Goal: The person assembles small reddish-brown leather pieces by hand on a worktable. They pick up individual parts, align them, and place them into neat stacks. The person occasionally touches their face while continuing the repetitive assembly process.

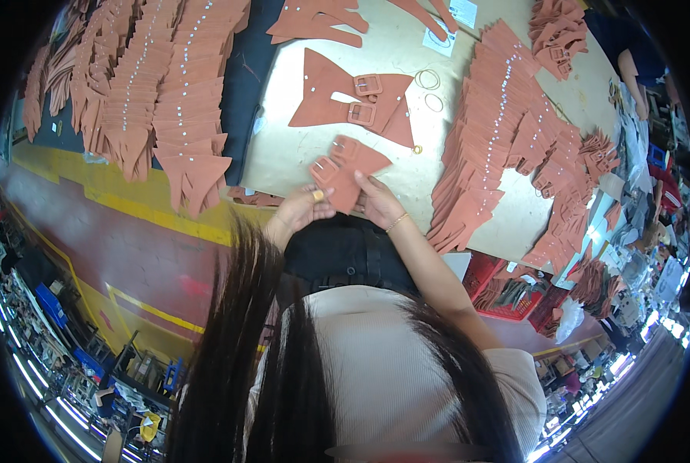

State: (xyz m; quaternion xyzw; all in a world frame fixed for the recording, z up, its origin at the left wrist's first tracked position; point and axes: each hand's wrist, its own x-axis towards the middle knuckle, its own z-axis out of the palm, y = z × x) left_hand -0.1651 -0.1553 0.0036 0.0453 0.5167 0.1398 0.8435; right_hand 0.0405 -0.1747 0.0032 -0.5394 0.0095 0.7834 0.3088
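Low over the table's near edge, a brick-orange strap piece [349, 193] with two covered square buckles is between my hands. My left hand [305, 208] has its fingers closed at the lower left edge, just under one buckle; something yellow wraps one finger. On the right side, my right hand [379, 204] pinches the edge with the thumb on top. The fingers beneath are partly hidden. Just beyond lies a larger pair of buckled pieces [322, 89], flat on the table, with a pale rubber band [427, 79] beside it.
Long overlapping rows of orange cut pieces [194, 92] cover the left side. Another overlapping stack [484, 139] runs along the right, with buckled bundles [557, 54] behind it. A red crate [507, 297] stands below the table at right. Another person's arm [632, 85] shows at far right.
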